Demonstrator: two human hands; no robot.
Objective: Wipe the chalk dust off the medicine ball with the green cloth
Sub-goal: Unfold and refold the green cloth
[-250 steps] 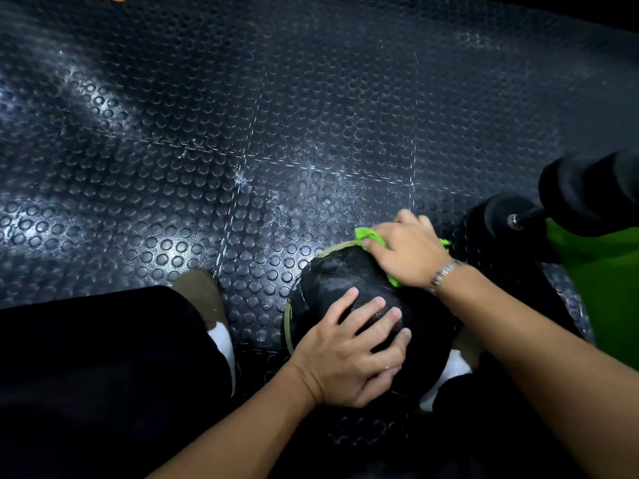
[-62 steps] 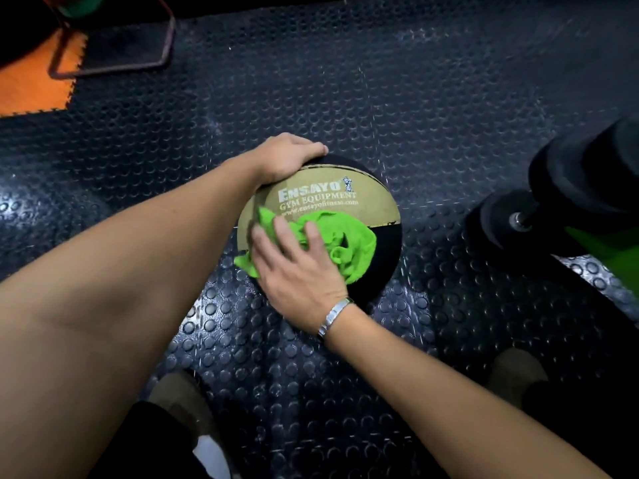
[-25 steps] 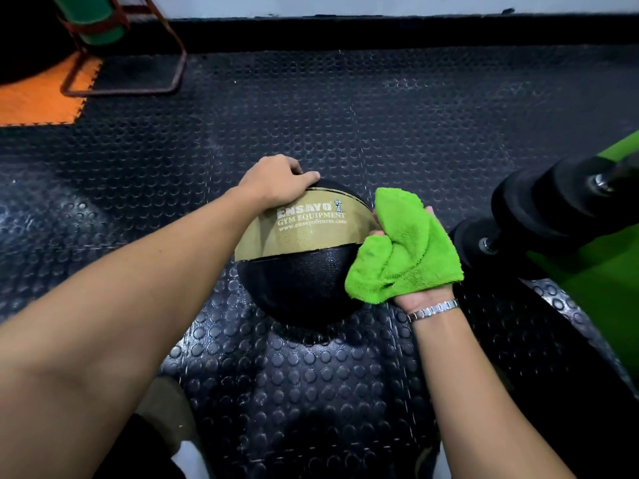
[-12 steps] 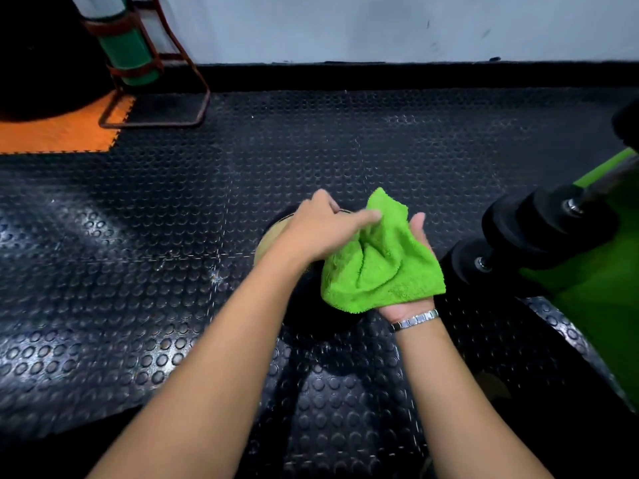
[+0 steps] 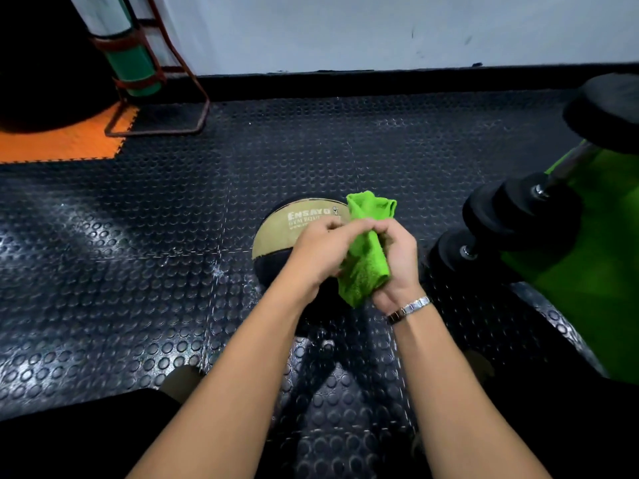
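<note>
The medicine ball, tan on top with white lettering and black below, sits on the studded black floor mat; my hands hide its right part. Above it I hold the green cloth bunched lengthwise between both hands, off the ball. My left hand pinches the cloth's upper left side with curled fingers. My right hand, a metal bracelet on its wrist, grips the cloth from the right. Neither hand touches the ball.
Black dumbbells lie just right of the ball beside a green surface. A red metal stand with a green-and-white cylinder and an orange mat are at the far left. A white wall closes the back.
My left hand left the ball and joined the right on the cloth. The cloth, spread over my right palm a second ago, is now bunched into a narrow roll between both hands.
</note>
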